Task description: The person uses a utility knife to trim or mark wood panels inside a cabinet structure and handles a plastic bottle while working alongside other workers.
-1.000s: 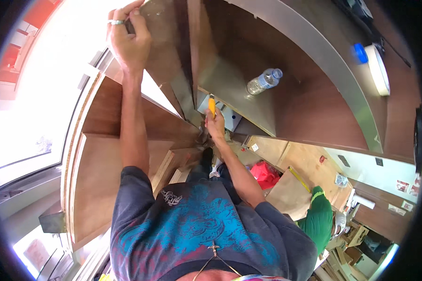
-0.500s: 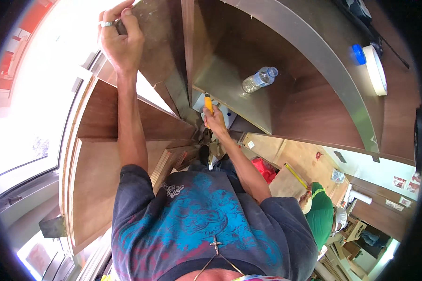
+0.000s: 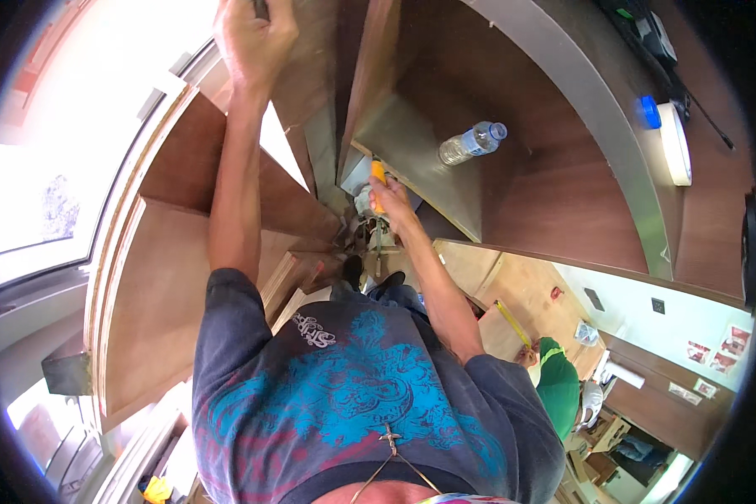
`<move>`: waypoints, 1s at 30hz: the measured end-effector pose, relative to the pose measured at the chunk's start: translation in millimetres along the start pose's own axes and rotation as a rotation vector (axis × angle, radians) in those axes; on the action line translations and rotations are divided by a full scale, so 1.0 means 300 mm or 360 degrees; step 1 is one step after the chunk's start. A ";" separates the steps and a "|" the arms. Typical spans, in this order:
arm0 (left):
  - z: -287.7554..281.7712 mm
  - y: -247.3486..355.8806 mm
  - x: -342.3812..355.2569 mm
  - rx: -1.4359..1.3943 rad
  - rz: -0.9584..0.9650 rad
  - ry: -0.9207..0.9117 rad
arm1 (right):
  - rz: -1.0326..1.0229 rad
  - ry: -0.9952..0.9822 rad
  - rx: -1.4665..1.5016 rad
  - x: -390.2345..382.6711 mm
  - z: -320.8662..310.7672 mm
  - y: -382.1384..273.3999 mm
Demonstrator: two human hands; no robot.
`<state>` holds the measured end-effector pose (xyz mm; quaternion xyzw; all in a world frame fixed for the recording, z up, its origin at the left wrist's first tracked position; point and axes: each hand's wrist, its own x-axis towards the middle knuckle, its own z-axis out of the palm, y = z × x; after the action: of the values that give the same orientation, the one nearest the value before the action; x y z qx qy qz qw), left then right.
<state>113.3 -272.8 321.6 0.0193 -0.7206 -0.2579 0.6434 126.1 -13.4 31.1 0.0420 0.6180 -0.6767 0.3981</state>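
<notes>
My right hand (image 3: 388, 202) is closed around a yellow-handled tool (image 3: 378, 174), perhaps a utility knife. The tool's dark tip meets the front edge of a grey-topped shelf board (image 3: 416, 181), near its left corner. A clear plastic bottle (image 3: 470, 144) with a blue label stands on that board. My left hand (image 3: 256, 42) is raised at the upper left, beside a dark brown panel (image 3: 311, 50). Its fingers are curled and partly cut off by the picture's edge; a bit of something dark shows between them.
A curved grey-edged cabinet top (image 3: 596, 92) carries a roll of white tape (image 3: 674, 144) and a blue cap (image 3: 648, 112). At left are a plywood-edged cabinet (image 3: 147, 294) and a bright window (image 3: 42, 218). A co-worker in green (image 3: 558, 386) holds a yellow tape measure (image 3: 512, 322) at lower right.
My left hand has shifted right and up, partly out of the picture. My right hand stays at the board's edge with the yellow tool, now tilted a little more. The view has shifted slightly.
</notes>
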 end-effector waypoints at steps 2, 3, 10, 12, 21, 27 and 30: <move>-0.002 0.000 0.008 0.0041 0.0131 0.0024 | 0.0030 -0.0042 0.0064 0.006 -0.014 -0.007; 0.000 -0.015 0.003 0.0006 0.0079 0.0047 | 0.0045 -0.0053 0.0070 0.005 -0.014 -0.015; -0.013 -0.002 -0.004 0.0064 -0.0041 -0.0035 | -0.0174 0.0066 -0.0323 -0.015 0.006 0.029; -0.014 -0.012 -0.002 0.0067 -0.0017 -0.0036 | -0.0294 0.0138 -0.0470 -0.016 0.021 0.049; -0.020 0.017 0.019 0.0008 -0.0127 -0.0044 | -0.0304 -0.0043 -0.0510 -0.069 0.011 0.116; -0.013 0.026 -0.002 0.0010 -0.0045 -0.0040 | -0.0084 -0.0164 -0.0659 -0.342 0.034 0.039; 0.006 -0.007 -0.003 -0.0010 0.0054 0.0078 | -0.0407 -0.0069 -0.0682 -0.333 -0.128 -0.145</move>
<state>111.1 -273.8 319.8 0.0114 -0.7041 -0.2487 0.6650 151.8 65.1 111.9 -0.1364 0.7390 -0.5757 0.3221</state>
